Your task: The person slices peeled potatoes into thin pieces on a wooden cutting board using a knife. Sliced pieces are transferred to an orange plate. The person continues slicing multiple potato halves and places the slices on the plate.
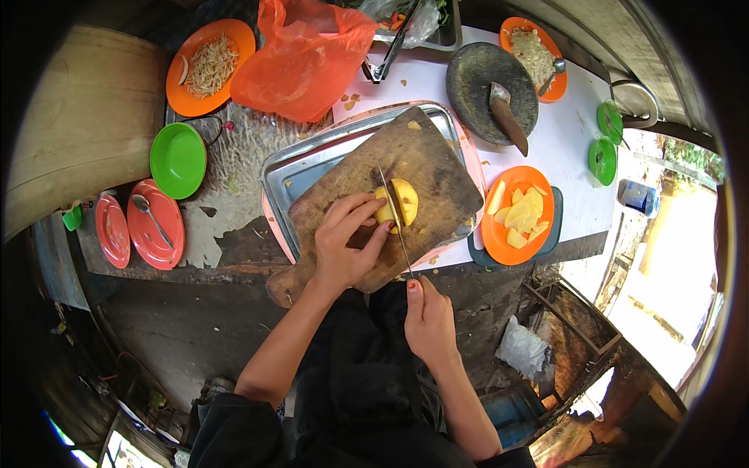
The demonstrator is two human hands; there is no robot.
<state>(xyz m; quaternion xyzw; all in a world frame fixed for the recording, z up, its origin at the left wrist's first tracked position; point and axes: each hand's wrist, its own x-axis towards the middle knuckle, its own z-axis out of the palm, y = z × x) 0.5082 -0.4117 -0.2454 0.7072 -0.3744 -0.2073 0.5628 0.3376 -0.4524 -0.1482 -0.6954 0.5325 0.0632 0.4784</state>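
Observation:
A wooden cutting board (351,169) with a handle lies aslant over a metal tray (298,175). My left hand (348,240) holds a peeled yellow potato piece (383,207), its fingertips on the piece's left and lower side. My right hand (430,319) grips a knife at the board's near edge, and the knife blade (405,248) stands along the right side of the held piece. Another cut potato piece (405,202) rests just right of the blade. To the right, an orange plate (495,240) bears potato slices (524,212).
A stone mortar (471,70) with a wooden-handled pestle (508,123) stands behind right. A red plastic bag (292,70), an orange plate of pale shreds (187,99) and a green bowl (178,161) are left. A pink plate (146,234) holds a spoon (153,219).

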